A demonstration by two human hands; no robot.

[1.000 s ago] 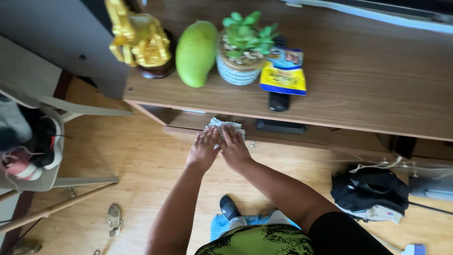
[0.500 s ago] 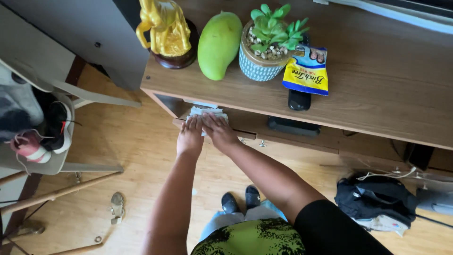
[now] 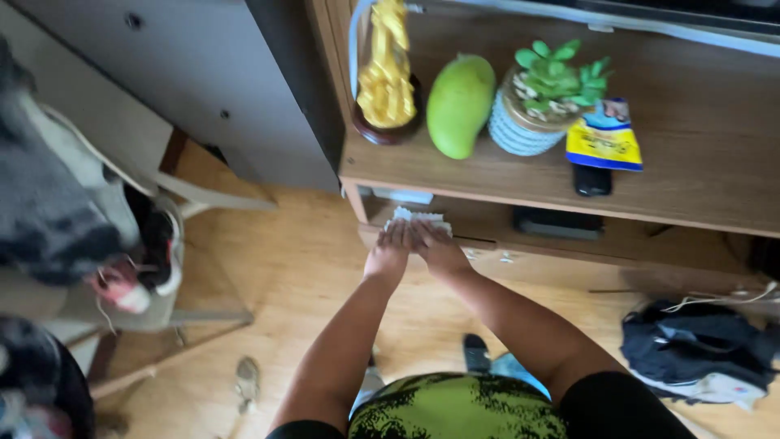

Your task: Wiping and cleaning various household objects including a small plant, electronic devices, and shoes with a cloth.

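fingers of left hand [image 3: 388, 254] and right hand [image 3: 436, 248] press flat on a white cloth [image 3: 416, 216]; yellow-blue packet [image 3: 604, 138] lies on the shelf [image 3: 699, 146] above.

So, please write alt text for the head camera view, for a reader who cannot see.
Both hands, left hand and right hand, press a white cloth at the lower shelf of a wooden cabinet. On top stand a gold figurine, a green mango and a potted succulent.
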